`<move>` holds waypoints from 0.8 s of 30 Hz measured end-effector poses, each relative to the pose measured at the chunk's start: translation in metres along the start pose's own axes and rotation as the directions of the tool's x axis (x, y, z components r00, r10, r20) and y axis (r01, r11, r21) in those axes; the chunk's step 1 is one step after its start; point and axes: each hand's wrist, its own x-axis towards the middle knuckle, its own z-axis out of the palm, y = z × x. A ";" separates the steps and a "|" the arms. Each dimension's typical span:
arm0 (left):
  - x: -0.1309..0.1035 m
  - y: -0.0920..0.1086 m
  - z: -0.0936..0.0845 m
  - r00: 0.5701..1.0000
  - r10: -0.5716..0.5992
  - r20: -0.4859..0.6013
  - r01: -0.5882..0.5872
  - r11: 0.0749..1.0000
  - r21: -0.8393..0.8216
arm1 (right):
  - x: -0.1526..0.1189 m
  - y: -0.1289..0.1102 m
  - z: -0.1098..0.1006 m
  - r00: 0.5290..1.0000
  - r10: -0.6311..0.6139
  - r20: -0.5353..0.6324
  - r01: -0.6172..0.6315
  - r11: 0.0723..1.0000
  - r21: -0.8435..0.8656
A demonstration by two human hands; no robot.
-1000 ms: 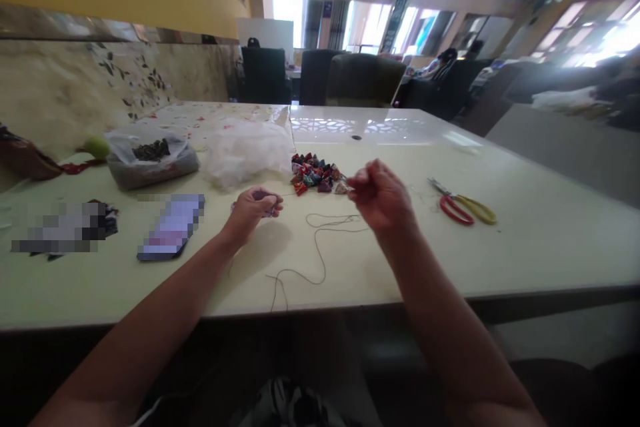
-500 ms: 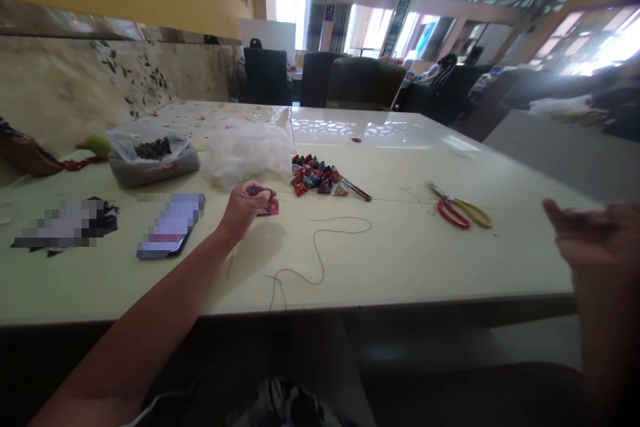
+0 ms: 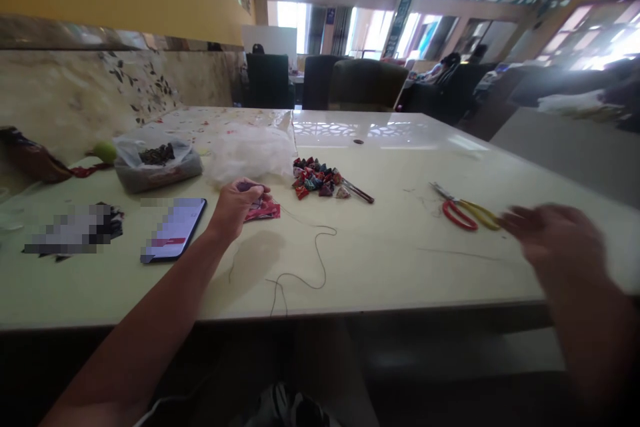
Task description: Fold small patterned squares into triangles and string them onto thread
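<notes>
My left hand is closed on a small piece of patterned fabric, red with a dark purple part, held just above the table. A thin dark thread runs from the fabric and curls loosely across the tabletop. On the right, my right hand is blurred by motion, its fingers drawn together beside the scissors. A faint straight stretch of thread leads toward it; whether a needle is in the fingers cannot be made out. The scissors, with one red and one yellow handle, lie slightly open.
Several small stuffed fabric pieces lie heaped mid-table beside metal tweezers. Behind my left hand are white stuffing and a plastic bag of dark dried bits. A phone and dark scraps lie left. Chairs stand beyond.
My right hand has moved left and slightly down, toward the scissors handles. The thread stretched between the hands has gone slack near the left one. My left hand still grips the fabric.
</notes>
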 end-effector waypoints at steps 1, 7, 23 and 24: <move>-0.002 0.002 0.002 1.000 0.004 0.014 -0.004 1.000 0.012 | 0.001 0.003 0.027 0.992 0.064 -0.111 -0.058 0.997 0.056; -0.016 0.021 0.016 0.994 0.010 0.105 -0.023 0.992 0.123 | -0.027 -0.016 0.218 0.816 0.214 0.537 -0.311 0.945 0.096; -0.003 -0.008 -0.002 0.968 -0.163 0.190 0.158 0.987 0.039 | -0.025 0.007 0.285 0.659 0.131 0.740 -0.313 0.943 0.113; -0.003 -0.009 -0.003 0.969 -0.167 0.184 0.163 0.986 0.040 | -0.021 0.008 0.283 0.674 0.133 0.727 -0.299 0.948 0.104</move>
